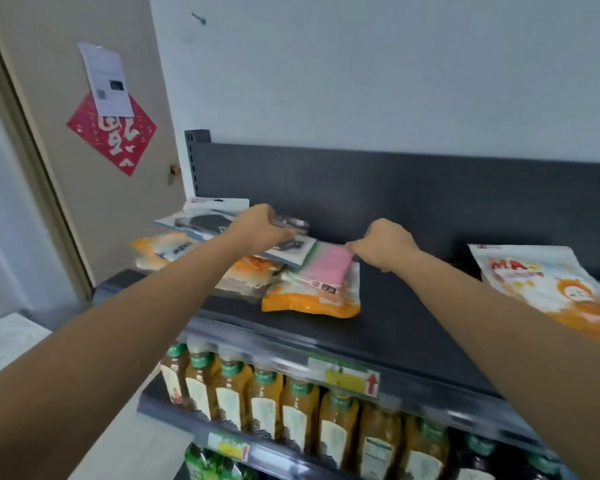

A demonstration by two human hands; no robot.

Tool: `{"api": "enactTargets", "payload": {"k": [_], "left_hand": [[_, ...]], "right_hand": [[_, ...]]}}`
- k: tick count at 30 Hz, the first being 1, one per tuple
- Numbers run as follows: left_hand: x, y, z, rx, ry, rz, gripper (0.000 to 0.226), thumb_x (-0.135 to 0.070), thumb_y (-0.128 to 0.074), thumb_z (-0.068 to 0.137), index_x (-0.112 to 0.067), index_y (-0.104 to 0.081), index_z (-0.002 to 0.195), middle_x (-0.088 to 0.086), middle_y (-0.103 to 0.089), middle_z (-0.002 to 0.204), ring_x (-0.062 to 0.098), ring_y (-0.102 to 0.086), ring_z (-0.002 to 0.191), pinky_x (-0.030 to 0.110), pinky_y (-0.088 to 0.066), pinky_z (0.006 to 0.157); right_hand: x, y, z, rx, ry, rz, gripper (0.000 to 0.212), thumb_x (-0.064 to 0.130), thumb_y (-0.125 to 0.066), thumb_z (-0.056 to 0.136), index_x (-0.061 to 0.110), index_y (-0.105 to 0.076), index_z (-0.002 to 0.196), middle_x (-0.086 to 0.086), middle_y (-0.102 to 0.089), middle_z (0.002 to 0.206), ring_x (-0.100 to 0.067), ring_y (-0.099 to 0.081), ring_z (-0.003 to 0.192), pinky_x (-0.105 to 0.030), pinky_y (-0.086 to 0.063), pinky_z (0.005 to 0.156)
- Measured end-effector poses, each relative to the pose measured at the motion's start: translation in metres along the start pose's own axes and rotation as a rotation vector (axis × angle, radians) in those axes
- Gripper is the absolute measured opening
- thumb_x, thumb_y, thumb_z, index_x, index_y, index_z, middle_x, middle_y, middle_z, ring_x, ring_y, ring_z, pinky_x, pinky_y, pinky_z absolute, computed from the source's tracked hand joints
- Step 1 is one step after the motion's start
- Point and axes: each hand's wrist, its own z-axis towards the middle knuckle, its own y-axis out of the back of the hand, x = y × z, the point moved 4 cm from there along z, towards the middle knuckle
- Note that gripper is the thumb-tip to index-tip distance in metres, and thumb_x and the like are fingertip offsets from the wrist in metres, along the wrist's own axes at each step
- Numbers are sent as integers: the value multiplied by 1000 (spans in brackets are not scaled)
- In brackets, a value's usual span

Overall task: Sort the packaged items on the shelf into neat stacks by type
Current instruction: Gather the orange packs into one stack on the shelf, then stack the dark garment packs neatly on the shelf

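Note:
On the dark top shelf (402,327) lies a loose pile of flat packets. My left hand (260,226) grips a clear-and-white packet with a dark item (293,249) at the pile's top. My right hand (385,244) pinches the far edge of a pink packet (328,266), which rests on an orange-and-white pouch (309,303). More orange pouches (163,249) and a white-carded packet with a dark item (208,216) lie at the left. A single orange-and-white pouch (548,289) lies apart at the right.
The shelf's dark back panel (395,188) stands right behind the pile. Below, a row of amber bottles (291,403) fills the lower shelf behind price rails. A beige door (84,168) with a red paper and a white sheet is at the left.

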Motion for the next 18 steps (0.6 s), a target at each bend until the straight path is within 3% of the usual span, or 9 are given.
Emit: {"api": "enactTargets", "payload": {"k": [4, 6, 10, 14, 18], "left_hand": [[58, 46, 23, -18, 15, 20, 58, -47, -65, 86, -7, -52, 126, 11, -59, 127, 25, -56, 105, 35, -43, 88], [81, 63, 33, -16, 42, 44, 66, -49, -63, 86, -5, -48, 133, 12, -55, 132, 28, -54, 114, 35, -43, 91], [112, 78, 48, 44, 105, 90, 64, -57, -58, 86, -3, -53, 121, 13, -59, 120, 31, -55, 107, 36, -44, 86], [129, 78, 56, 76, 133, 73, 75, -60, -58, 84, -5, -46, 134, 13, -51, 135, 31, -51, 118, 36, -42, 92], [134, 76, 57, 104, 155, 77, 75, -59, -57, 85, -3, -47, 133, 14, -54, 131, 32, -52, 115, 34, -41, 87]], "right_hand": [[67, -33, 11, 18, -13, 38, 38, 28, -59, 87, 12, -41, 58, -2, -43, 54, -19, -41, 47, -23, -32, 46], [92, -46, 13, 43, -30, 49, 38, 31, -57, 89, 11, -42, 60, -3, -45, 57, -20, -42, 48, -24, -34, 47], [127, -64, 18, 77, -55, 38, 31, 31, -53, 89, 11, -46, 66, -4, -50, 64, -22, -49, 55, -26, -42, 55], [147, -75, 21, 118, -76, 22, 29, 29, -49, 90, 12, -44, 67, -3, -46, 62, -21, -49, 55, -26, -42, 57], [155, -84, 21, 150, -112, 69, 23, 30, -49, 93, 8, -52, 90, -3, -46, 64, -19, -48, 58, -29, -45, 64]]}}
